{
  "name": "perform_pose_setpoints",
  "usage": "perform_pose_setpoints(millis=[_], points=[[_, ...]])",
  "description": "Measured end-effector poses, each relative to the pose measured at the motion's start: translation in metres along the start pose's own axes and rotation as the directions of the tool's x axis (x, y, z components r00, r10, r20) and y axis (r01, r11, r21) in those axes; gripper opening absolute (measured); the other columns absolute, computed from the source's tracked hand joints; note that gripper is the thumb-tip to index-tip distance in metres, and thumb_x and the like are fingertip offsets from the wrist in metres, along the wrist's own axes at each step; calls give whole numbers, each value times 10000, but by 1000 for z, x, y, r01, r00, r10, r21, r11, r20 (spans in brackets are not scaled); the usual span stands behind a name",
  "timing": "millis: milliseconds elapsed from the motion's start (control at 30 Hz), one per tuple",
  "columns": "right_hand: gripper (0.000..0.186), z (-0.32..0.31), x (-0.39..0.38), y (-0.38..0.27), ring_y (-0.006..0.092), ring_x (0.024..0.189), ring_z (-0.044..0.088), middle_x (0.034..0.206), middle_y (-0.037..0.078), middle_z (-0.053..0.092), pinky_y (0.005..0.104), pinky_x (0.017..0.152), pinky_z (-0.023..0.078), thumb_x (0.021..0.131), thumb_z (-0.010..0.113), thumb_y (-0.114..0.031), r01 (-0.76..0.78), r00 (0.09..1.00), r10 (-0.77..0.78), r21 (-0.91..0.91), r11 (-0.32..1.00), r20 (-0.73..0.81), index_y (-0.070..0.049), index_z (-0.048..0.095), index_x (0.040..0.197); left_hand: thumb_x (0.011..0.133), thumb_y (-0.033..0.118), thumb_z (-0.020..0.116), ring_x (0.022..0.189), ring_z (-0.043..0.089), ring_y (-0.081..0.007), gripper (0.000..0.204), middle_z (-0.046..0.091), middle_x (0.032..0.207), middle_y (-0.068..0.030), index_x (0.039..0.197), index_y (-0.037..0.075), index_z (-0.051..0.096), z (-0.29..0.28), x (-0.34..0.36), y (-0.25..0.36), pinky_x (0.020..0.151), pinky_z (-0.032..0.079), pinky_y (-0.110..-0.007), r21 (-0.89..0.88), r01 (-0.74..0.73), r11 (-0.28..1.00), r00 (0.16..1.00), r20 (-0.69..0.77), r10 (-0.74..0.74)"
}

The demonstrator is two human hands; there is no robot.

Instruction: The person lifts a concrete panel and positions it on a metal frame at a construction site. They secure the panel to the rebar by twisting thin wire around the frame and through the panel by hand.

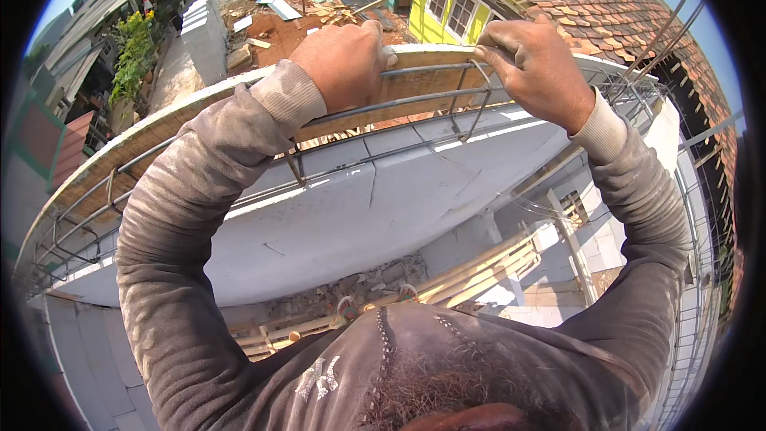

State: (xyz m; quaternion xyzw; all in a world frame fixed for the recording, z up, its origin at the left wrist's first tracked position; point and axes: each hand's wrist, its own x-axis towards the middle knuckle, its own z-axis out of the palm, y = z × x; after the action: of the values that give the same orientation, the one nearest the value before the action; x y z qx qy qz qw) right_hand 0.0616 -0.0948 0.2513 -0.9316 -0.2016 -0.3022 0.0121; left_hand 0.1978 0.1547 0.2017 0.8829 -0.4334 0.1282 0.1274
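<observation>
My left hand (341, 65) is closed in a fist at the top edge of a long wooden formwork board (431, 84). Its fingers are curled out of sight, so what they hold is hidden. Further right, my right hand (533, 70) is closed too, thumb and fingertips pressed together at the same edge; anything between them is too small to make out. On the near side of the board, a cage of steel reinforcing bars (351, 118) runs along the top of a pale block wall (383, 191). Both hands are above the bars.
Far below lie wooden poles and planks (479, 271) and rubble (359, 287). More bar cages (694, 287) stretch along the right. Beyond the board are stacked pale blocks (204, 36), a yellow house wall (427, 12) and a tiled roof (590, 4).
</observation>
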Motion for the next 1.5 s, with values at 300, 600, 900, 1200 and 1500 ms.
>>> perform_pose_setpoints(millis=[300,600,900,1200,1500], points=[[179,37,-52,-26,410,752,718,895,238,732,434,690,557,1006,651,-115,-141,977,179,280,950,-118,38,736,1040,1085,320,573,943,737,-472,342,747,988,-273,1235,13,571,4,-3,0,821,578,-563,62,-71,996,997,-17,72],[303,39,-59,-25,440,1035,713,1124,262,744,450,929,562,1033,582,-169,-246,958,284,370,896,-50,68,728,1151,1084,315,564,1025,719,-461,355,744,1103,-250,1332,61,581,12,2,-2,887,568,-551,62,-149,987,988,-41,152],[299,36,-53,-17,434,1027,716,1114,266,741,451,939,557,1009,557,-154,-250,955,294,426,869,-39,58,746,1103,1018,231,659,1117,695,-413,286,736,1180,-211,1198,20,727,39,32,58,990,555,-484,-19,-496,868,837,-278,472],[302,-10,-31,-13,414,1030,730,1107,239,760,490,940,570,969,580,-174,-215,975,219,85,973,-38,-1,770,1128,1070,268,611,949,711,-460,282,739,1005,-253,1135,20,728,50,19,82,840,553,-503,-316,-158,936,910,-414,13],[374,-24,-144,-41,394,1158,670,1236,195,707,452,1036,519,977,704,-181,-312,950,304,169,935,72,-4,692,1307,1117,355,545,939,708,-437,402,732,979,-253,1066,-3,723,53,21,75,826,541,-481,-453,-93,887,871,-468,-147]])
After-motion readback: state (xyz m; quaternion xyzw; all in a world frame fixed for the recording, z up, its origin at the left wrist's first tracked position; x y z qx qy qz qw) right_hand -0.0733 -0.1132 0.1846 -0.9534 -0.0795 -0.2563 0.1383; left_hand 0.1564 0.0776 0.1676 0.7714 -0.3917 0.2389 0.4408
